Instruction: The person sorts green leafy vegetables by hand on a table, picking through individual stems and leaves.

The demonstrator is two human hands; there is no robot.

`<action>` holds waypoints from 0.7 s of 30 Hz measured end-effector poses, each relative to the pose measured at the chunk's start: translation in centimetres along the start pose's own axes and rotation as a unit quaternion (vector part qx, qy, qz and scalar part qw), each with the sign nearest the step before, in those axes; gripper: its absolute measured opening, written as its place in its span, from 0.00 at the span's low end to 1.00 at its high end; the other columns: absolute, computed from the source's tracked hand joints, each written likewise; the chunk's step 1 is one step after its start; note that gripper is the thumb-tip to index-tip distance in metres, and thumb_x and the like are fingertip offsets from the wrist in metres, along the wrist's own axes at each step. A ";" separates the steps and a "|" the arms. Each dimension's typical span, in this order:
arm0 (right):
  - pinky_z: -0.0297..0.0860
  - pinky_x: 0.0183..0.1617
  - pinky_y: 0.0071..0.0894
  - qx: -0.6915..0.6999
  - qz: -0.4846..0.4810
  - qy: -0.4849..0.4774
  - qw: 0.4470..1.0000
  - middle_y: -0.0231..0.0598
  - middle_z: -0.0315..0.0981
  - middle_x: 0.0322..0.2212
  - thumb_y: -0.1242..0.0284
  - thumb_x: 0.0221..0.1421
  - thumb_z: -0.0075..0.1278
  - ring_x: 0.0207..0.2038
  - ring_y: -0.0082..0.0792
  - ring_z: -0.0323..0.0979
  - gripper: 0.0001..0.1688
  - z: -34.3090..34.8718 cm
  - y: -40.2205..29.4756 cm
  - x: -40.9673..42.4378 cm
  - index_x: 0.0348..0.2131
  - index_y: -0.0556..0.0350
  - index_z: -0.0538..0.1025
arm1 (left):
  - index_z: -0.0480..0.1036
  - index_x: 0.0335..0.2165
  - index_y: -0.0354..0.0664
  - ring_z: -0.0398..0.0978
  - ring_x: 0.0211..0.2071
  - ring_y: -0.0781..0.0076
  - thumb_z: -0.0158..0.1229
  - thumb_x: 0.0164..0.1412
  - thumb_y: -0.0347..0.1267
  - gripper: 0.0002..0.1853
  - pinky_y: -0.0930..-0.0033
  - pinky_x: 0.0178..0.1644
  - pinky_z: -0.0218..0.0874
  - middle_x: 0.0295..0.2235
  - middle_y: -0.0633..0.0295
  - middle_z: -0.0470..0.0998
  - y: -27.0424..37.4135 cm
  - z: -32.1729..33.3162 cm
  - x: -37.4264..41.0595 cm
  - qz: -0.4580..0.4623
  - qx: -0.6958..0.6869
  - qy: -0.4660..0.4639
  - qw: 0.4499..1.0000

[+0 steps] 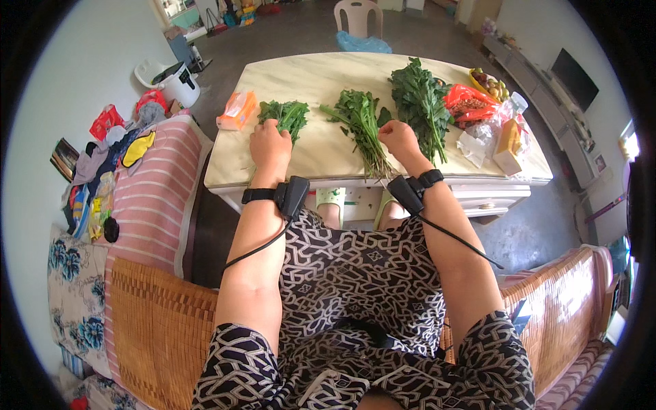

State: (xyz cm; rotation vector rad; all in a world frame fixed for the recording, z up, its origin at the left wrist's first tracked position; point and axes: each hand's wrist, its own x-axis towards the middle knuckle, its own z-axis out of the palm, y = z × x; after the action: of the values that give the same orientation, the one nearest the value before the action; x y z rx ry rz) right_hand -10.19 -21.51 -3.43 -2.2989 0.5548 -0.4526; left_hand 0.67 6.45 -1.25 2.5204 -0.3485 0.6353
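Three heaps of leafy greens lie on the marble-patterned table (318, 154). My left hand (270, 143) rests on the near side of the left heap of greens (294, 114), its fingers among the stems. The middle bunch of greens (361, 120) lies with its cut stems towards me. Just right of it is my right hand (401, 139), fingertips pinched together beside a small loose leaf (383, 117); whether something small is between them cannot be told. Farther right lies a bunch of larger, darker leaves (417, 92). Each wrist wears a black strapped device with a cable.
An orange tissue pack (237, 110) stands at the table's left. On the right are a red plastic bag (469, 102), a yellow bowl of fruit (487, 84), crumpled clear plastic (476, 143) and a yellow box (508, 147). A plastic chair (359, 18) stands beyond the table.
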 end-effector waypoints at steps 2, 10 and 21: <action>0.70 0.38 0.40 -0.018 0.005 -0.027 0.999 0.45 0.77 0.27 0.67 0.42 0.56 0.34 0.46 0.75 0.11 0.1 -0.4 -0.4 0.27 0.54 0.78 | 0.73 0.39 0.42 0.71 0.41 0.52 0.56 0.52 0.36 0.15 0.53 0.43 0.64 0.37 0.51 0.74 0.2 0.7 0.1 0.009 -0.067 -0.027 0.997; 0.69 0.36 0.39 -0.092 -0.001 -0.015 0.996 0.46 0.76 0.24 0.63 0.40 0.61 0.30 0.44 0.74 0.17 1.0 -0.3 -0.8 0.25 0.57 0.77 | 0.75 0.36 0.42 0.74 0.36 0.52 0.55 0.54 0.34 0.11 0.58 0.40 0.65 0.33 0.50 0.76 4.0 1.7 -1.1 0.025 -0.201 -0.111 0.973; 0.69 0.28 0.35 0.078 0.044 -0.031 0.996 0.42 0.74 0.21 0.67 0.43 0.60 0.22 0.35 0.72 0.13 -0.2 -0.8 -0.2 0.25 0.58 0.76 | 0.75 0.36 0.45 0.76 0.34 0.58 0.54 0.56 0.37 0.11 0.62 0.38 0.66 0.32 0.56 0.79 7.1 2.7 -2.3 -0.002 -0.281 -0.190 0.941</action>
State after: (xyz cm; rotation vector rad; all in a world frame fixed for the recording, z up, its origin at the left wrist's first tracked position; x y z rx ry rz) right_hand -10.24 -20.96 -2.74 -2.1235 0.5678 -0.3686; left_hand -2.85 -0.65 -1.45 2.0674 -0.5695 0.0179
